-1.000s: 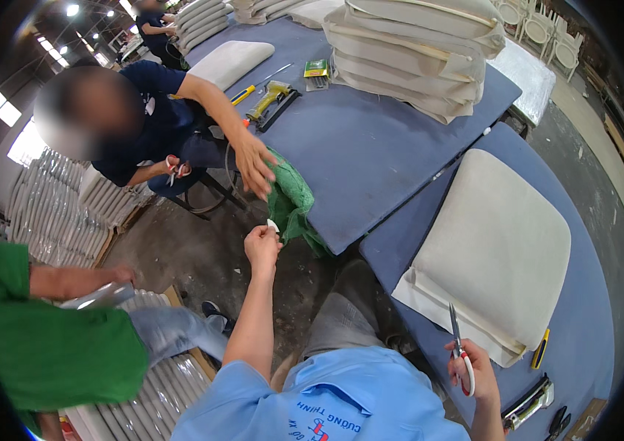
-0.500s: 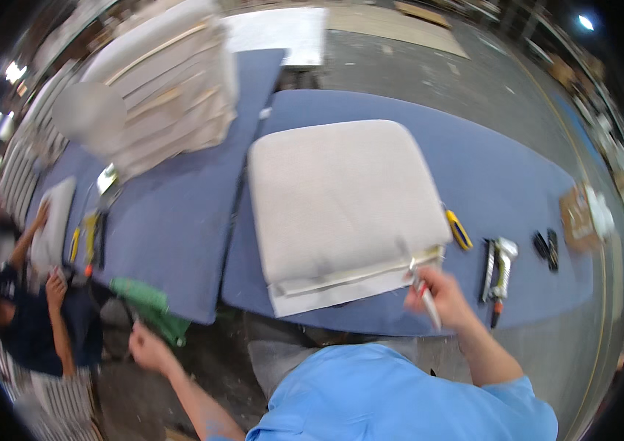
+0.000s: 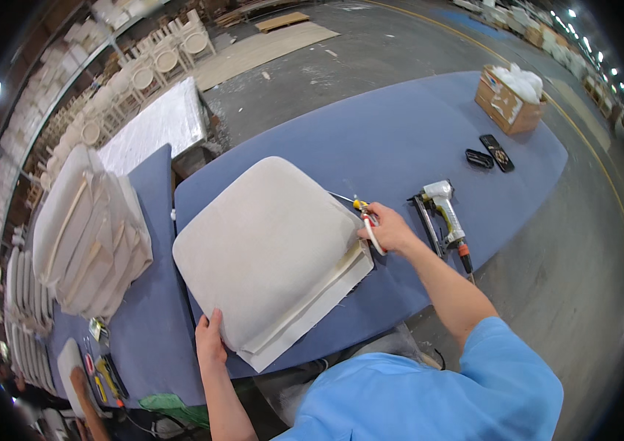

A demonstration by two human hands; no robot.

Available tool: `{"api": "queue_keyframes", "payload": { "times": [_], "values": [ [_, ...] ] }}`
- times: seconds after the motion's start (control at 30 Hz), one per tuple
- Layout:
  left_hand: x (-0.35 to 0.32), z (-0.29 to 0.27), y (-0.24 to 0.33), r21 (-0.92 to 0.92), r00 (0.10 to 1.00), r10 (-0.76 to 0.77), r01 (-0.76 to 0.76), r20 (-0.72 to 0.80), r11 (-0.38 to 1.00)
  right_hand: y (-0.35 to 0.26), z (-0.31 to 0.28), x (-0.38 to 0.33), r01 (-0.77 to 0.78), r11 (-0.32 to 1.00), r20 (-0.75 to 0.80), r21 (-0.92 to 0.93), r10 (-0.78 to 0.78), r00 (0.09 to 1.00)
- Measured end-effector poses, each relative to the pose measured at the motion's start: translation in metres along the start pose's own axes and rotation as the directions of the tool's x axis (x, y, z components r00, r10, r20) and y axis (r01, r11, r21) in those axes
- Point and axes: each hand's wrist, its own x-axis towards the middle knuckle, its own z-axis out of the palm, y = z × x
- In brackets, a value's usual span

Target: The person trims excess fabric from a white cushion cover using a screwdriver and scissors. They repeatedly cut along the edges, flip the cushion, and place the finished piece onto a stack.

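A padded cream seat cushion lies on the blue work table, its loose fabric flap along the near right side. My left hand grips the cushion's near left corner, the thumb by its edge. At the right edge, my right hand is closed around pliers with red and white handles. A yellow-handled tool lies just beyond the pliers, partly hidden. To the right of that hand rests a silver staple gun with an orange hose fitting.
A cardboard box with white stuffing stands at the far right, near a black phone-like device and a small black case. Stacked cream covers sit on the left table. A co-worker's arm reaches in at lower left.
The view has swung to the right. My left hand has come from off the table onto the cushion's corner. My right hand, still with the pliers, has moved up along the cushion's right edge.
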Motion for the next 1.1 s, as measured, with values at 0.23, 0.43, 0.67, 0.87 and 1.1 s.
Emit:
{"api": "queue_keyframes", "payload": {
  "times": [0.23, 0.43, 0.67, 0.87, 1.1],
  "values": [
    [-0.061, 0.005, -0.007, -0.090, 0.996, 0.032, -0.040, -0.083, 0.995, -0.003, -0.030, 0.007, 0.089, 0.974, -0.181, -0.208, -0.128, 0.975],
    [-0.106, 0.021, -0.036, -0.085, 0.995, 0.055, -0.063, -0.087, 0.994, 0.012, -0.029, 0.045, 0.243, 0.836, -0.081, -0.492, -0.323, 0.943],
    [-0.141, 0.026, -0.014, 0.169, 0.983, -0.149, 0.165, -0.105, 0.972, 0.033, -0.122, 0.026, 0.086, 0.874, -0.366, -0.479, -0.288, 0.885],
    [-0.087, 0.007, -0.007, 0.035, 0.979, -0.182, 0.185, -0.088, 0.982, 0.108, -0.209, 0.017, -0.170, 0.864, -0.579, -0.475, -0.161, 0.799],
    [-0.049, -0.006, -0.024, -0.173, 0.982, -0.189, 0.181, -0.029, 0.968, 0.108, -0.176, -0.011, -0.053, 0.895, -0.658, -0.444, -0.285, 0.697]
  ]
}}
